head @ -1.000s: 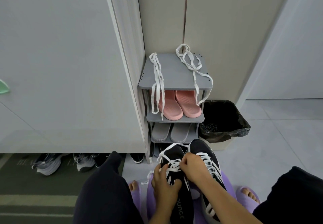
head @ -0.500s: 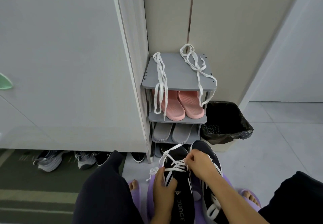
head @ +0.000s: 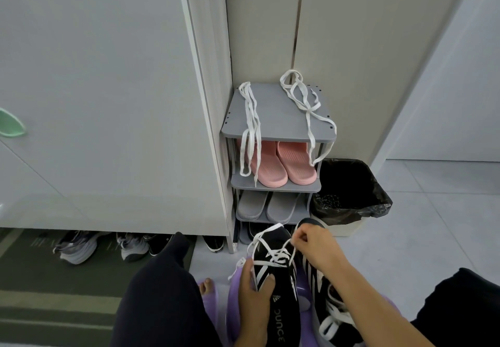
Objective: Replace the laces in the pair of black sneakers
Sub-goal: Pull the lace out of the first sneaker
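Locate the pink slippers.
Head view, centre: the pink slippers sit on the second shelf of the grey shoe rack, above the grey slippers and left of the black-lined bin.

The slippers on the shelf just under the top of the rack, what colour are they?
Those slippers are pink; the head view shows them clearly.

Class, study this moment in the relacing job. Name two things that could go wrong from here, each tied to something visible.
1. The right hand pinches the lace taut while the left hand grips the sneaker; a hard tug could pull the ends uneven.
2. A loose lace hangs off the rack edge beside the open bin and might slip in.
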`<action>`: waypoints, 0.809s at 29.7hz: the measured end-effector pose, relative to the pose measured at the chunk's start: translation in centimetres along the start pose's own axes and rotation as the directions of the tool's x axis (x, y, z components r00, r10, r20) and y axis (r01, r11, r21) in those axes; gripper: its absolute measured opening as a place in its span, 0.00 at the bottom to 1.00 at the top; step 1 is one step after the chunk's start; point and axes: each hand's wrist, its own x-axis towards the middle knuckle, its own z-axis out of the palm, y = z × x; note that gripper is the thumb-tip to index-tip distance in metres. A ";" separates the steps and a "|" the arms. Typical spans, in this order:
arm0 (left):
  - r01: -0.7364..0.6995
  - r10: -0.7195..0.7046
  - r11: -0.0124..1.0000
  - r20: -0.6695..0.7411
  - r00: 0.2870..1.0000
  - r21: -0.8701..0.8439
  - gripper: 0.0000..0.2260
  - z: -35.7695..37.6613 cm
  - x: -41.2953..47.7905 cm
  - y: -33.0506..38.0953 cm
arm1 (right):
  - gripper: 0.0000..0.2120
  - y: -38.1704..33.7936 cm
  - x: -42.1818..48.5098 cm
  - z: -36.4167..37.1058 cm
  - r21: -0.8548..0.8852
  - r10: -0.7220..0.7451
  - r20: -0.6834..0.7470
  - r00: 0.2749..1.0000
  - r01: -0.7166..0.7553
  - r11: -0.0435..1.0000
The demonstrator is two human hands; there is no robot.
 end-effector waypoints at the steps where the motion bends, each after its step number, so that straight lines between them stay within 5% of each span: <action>1: 0.005 -0.005 1.000 0.001 1.000 -0.010 0.25 0.0 0.1 -0.1 | 0.06 0.0 -0.2 0.1 -0.065 -0.002 0.065 0.998 0.006 0.998; 5: 0.012 -0.011 1.000 0.023 1.000 -0.024 0.27 0.0 0.5 -0.4 | 0.06 0.2 -1.6 1.9 -0.184 -0.023 0.120 0.993 0.045 0.982; 11: 0.022 -0.021 0.998 0.014 1.000 -0.061 0.26 -0.2 0.6 -1.2 | 0.07 -0.9 -0.3 -0.7 0.028 -0.037 -0.223 0.974 0.044 0.999; 13: 0.033 -0.032 0.996 0.018 0.999 -0.083 0.24 -0.3 0.7 -1.2 | 0.07 -0.9 -0.1 -1.5 0.069 -0.053 -0.156 0.986 0.064 0.996; 16: 0.052 -0.050 0.995 0.024 0.998 -0.085 0.29 -0.4 1.1 -1.7 | 0.10 -0.5 -0.7 -0.1 -0.118 0.009 0.112 0.994 0.004 0.993; 18: 0.042 -0.040 0.997 0.030 0.999 -0.072 0.30 -0.5 1.0 -1.8 | 0.10 0.1 -1.4 1.2 -0.193 0.021 0.156 0.988 0.009 0.981; 20: 0.042 -0.041 0.996 0.022 0.999 -0.075 0.30 -0.5 0.9 -1.7 | 0.13 0.3 -1.4 1.7 -0.133 -0.023 0.044 0.999 0.029 0.991; 24: 0.049 -0.048 0.995 0.007 0.999 -0.090 0.30 -0.5 1.0 -1.5 | 0.10 -0.5 -0.3 -1.6 0.317 0.009 -0.294 0.956 0.088 0.944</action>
